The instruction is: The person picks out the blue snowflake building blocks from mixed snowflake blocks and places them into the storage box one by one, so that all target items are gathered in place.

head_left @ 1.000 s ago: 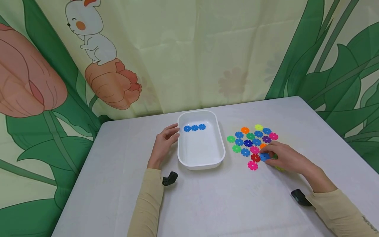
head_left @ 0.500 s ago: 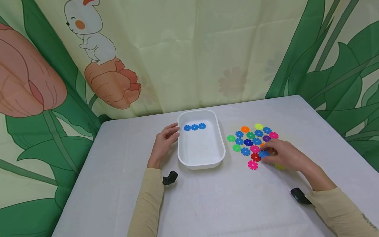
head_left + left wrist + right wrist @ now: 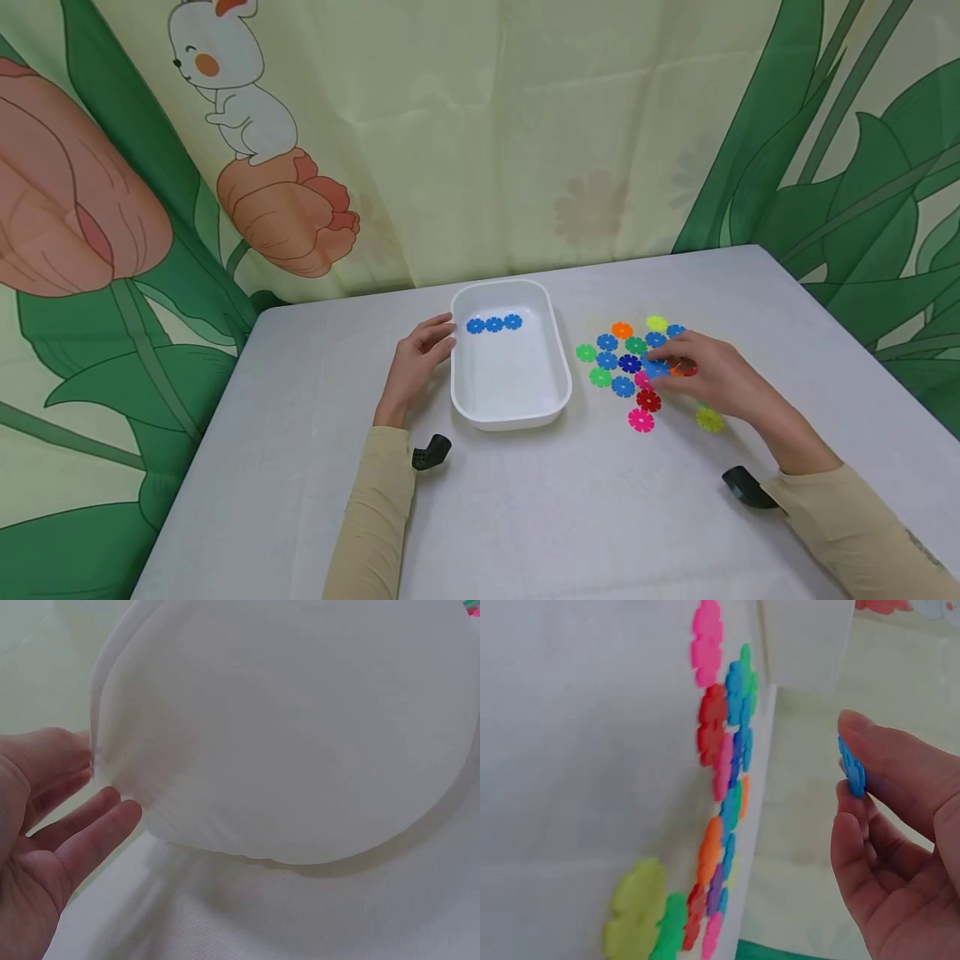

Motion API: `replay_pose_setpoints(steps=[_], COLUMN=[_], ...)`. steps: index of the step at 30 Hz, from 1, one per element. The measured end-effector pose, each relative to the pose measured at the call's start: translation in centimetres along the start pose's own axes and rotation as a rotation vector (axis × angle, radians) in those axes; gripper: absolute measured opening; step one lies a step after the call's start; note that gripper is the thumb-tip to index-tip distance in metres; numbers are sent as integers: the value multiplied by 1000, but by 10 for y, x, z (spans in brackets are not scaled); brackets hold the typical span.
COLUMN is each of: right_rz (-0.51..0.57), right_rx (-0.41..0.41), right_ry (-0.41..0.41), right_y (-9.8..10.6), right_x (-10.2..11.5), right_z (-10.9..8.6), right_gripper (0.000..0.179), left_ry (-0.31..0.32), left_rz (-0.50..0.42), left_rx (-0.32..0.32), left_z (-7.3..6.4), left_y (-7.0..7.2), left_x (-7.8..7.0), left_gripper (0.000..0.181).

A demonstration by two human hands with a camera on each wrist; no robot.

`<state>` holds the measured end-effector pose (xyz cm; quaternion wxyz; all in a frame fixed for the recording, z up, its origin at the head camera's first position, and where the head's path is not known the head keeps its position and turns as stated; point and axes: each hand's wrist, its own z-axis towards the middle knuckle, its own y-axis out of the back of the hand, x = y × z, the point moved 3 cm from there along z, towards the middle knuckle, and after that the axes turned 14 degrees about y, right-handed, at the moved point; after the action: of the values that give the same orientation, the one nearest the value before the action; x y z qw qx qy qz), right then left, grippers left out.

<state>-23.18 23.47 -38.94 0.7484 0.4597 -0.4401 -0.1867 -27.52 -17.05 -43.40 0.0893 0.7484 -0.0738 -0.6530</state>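
Between thumb and fingertips, my right hand (image 3: 723,379) pinches a blue notched plastic snowflake disc (image 3: 852,766), seen nearly edge-on in the right wrist view. In the head view this hand hangs over the right part of the spread of colourful discs (image 3: 622,387) and hides some of them. My left hand (image 3: 412,367) rests its extended fingertips against the left side of a white plastic tray (image 3: 510,387). The left wrist view shows those fingers (image 3: 101,832) touching the tray's outer wall. A row of three blue discs (image 3: 494,325) lies inside the tray, near its far end.
A white cloth (image 3: 555,517) covers the table. Pink (image 3: 641,420), red (image 3: 648,401) and yellow discs (image 3: 710,419) lie at the near side of the spread, right of the tray. Behind the table hangs a printed curtain (image 3: 525,167) with a rabbit and flowers.
My right hand has lifted the blue disc from the near right of the spread and moved slightly left and farther away, uncovering the yellow disc. My left hand and the tray have stayed put.
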Motion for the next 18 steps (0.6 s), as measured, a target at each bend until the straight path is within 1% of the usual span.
replay_pose_setpoints(steps=[1, 2, 8, 13, 18], right_rz=[-2, -1, 14, 36, 69], right_rx=[-10, -22, -90, -145, -155], right_ry=[3, 10, 54, 71, 87], right_y=[1, 1, 3, 5, 7], right_x=[2, 5, 21, 30, 42], right_z=[2, 5, 18, 30, 41], right_gripper=[42, 42, 41, 40, 41], left_ry=[3, -3, 2, 7, 0], left_rz=[5, 6, 18, 20, 10], left_rx=[-2, -8, -19, -19, -13], left_z=[0, 3, 2, 2, 2], left_y=[0, 0, 0, 0, 0], left_x=[0, 4, 4, 4, 4], left_gripper=[35, 35, 34, 34, 35])
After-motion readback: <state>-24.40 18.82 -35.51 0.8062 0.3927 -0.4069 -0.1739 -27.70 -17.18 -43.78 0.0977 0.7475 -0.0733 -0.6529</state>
